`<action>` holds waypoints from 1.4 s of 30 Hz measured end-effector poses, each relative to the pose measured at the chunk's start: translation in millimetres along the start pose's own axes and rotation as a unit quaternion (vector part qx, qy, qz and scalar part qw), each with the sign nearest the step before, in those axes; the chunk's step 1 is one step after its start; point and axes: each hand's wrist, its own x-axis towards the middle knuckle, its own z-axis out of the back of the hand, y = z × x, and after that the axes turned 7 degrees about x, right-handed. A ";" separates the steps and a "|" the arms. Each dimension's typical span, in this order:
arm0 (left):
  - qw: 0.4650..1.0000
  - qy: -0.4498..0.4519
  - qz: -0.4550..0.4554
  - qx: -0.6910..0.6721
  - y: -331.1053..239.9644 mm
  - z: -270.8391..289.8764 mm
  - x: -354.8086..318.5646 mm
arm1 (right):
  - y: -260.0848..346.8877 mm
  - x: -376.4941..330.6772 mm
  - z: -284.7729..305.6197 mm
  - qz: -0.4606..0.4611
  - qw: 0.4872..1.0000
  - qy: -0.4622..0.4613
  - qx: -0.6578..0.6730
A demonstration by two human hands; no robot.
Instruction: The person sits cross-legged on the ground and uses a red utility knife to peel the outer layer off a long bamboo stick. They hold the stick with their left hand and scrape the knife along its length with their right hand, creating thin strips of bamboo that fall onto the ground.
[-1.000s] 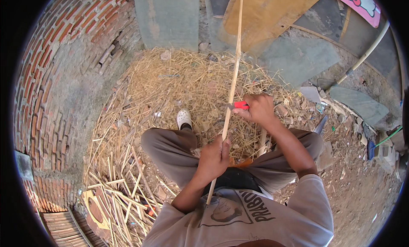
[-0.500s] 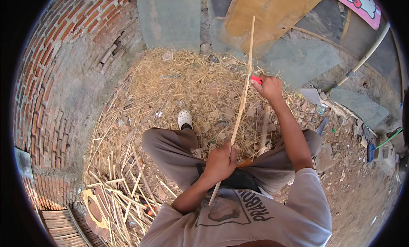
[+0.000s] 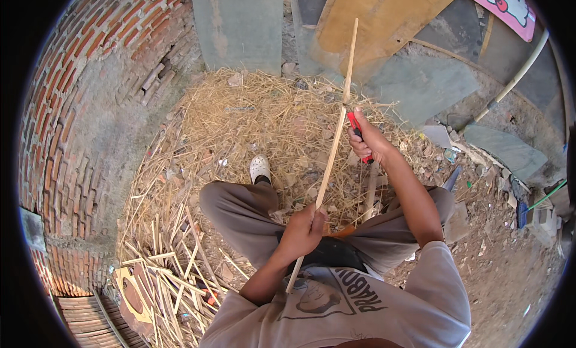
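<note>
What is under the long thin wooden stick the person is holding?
Under the long thin wooden stick lies a pile of dry yellow straw and the person's grey trousers. The left hand covers part of the stick; the ground beneath the straw is hidden.

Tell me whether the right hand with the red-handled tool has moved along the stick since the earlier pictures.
Yes. The right hand slid up the bamboo stick, away from the white shoe.

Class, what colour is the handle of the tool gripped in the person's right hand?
Red: the tool handle in the right hand shows best in the head view.
</note>
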 end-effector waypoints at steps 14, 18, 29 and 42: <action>0.962 -0.034 -0.059 0.265 -15.4 5.1 -1.1 | -35.7 22.2 25.3 0.256 0.880 -0.191 -0.353; 0.958 -0.016 -0.079 0.275 -7.7 28.1 3.2 | -45.9 28.9 38.0 0.280 0.884 -0.137 -0.347; 0.992 -0.017 -0.027 0.125 15.3 -4.2 5.8 | -10.1 -1.4 -6.7 0.030 0.996 -0.039 0.073; 0.998 -0.014 0.054 -0.029 11.4 2.0 4.7 | 37.3 -35.8 14.2 0.031 0.996 0.034 -0.076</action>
